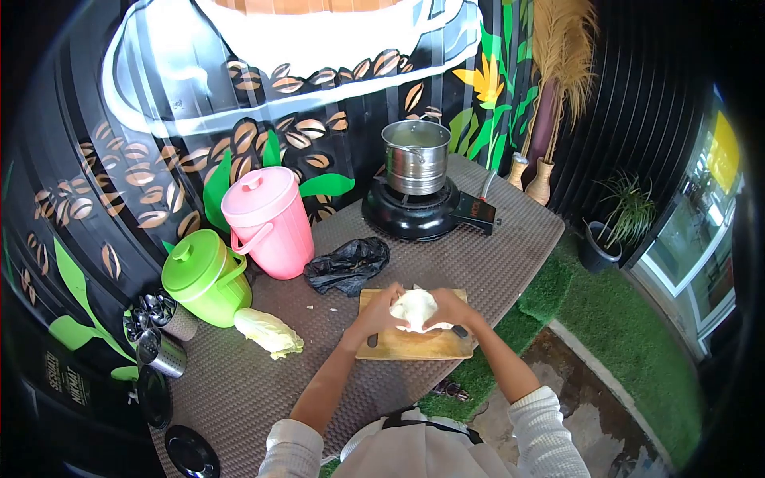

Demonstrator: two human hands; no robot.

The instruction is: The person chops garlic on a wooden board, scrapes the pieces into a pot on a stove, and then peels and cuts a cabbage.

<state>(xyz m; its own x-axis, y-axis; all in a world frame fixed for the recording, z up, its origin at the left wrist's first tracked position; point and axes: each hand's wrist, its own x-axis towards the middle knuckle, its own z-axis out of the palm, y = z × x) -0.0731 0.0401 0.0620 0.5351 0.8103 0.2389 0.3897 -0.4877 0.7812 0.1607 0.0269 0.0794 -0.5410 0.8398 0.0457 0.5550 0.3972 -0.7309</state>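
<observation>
Both my hands are wrapped round a pale, whitish cabbage (414, 309), held over a wooden cutting board (414, 346). My left hand (382, 311) is closed on its left side, and my right hand (451, 308) grips it from the right. Ragged leaf edges stick out at the top and near the right hand. My fingers partly hide it. Left of the board, a piece of napa cabbage (269, 333) lies on the brown woven tabletop (319, 382). A crumpled black plastic bag (347, 264) sits just behind the board's left corner.
A steel pot (415, 158) stands on a black portable stove (410, 211) at the back. Pink (269, 223) and green (205, 279) lidded buckets stand at the left, beside metal cutlery holders (162, 350). A black plate (191, 452) is at the near left edge. Small white scraps lie on the table.
</observation>
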